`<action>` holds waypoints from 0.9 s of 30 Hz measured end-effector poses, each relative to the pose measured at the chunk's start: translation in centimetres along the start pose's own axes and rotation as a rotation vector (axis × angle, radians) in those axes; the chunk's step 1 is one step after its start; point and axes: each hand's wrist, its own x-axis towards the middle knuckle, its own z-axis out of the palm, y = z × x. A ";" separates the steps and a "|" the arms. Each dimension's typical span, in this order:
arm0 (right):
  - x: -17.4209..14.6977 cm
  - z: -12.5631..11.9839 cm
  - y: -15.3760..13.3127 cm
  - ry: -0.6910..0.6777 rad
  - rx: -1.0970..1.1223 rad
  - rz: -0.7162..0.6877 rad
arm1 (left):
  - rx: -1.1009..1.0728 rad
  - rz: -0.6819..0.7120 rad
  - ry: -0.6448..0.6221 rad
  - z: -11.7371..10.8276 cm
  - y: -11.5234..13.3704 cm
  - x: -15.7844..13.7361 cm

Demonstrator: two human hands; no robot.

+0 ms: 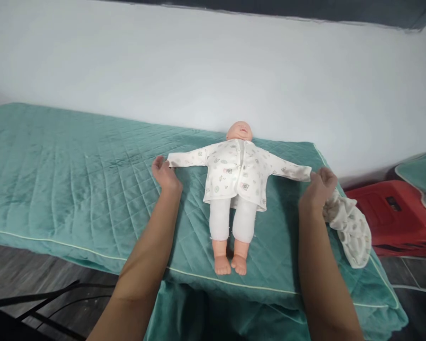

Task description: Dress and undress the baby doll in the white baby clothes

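A baby doll [240, 131] lies on its back with its head toward the wall and bare feet toward me. It wears a white printed jacket [223, 173], whose lower front edges part. White fabric covers the legs down to above the ankles. Both sleeves are stretched out sideways. My left hand [166, 174] pinches the end of the sleeve on the left. At the opposite cuff, my right hand [318, 187] is closed on the other sleeve's end. The doll's own hands are hidden.
A green quilted cover [74, 189] spreads under the doll and far to the left. Crumpled white printed cloth [353, 232] lies by my right forearm, near the right edge. Beyond that edge stands a red plastic object [394, 213]. A white wall [163, 71] rises behind.
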 end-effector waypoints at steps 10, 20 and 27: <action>-5.2 2.9 -1.2 -0.403 -0.005 0.659 | 0.490 0.236 -0.471 0.9 -0.9 -4.8; -6.3 5.9 -0.9 -0.494 0.268 0.819 | 0.183 -0.546 -0.859 1.6 0.6 -6.2; -5.9 9.4 -0.7 -0.452 0.311 0.811 | -0.068 -0.693 -0.893 4.3 0.3 -6.9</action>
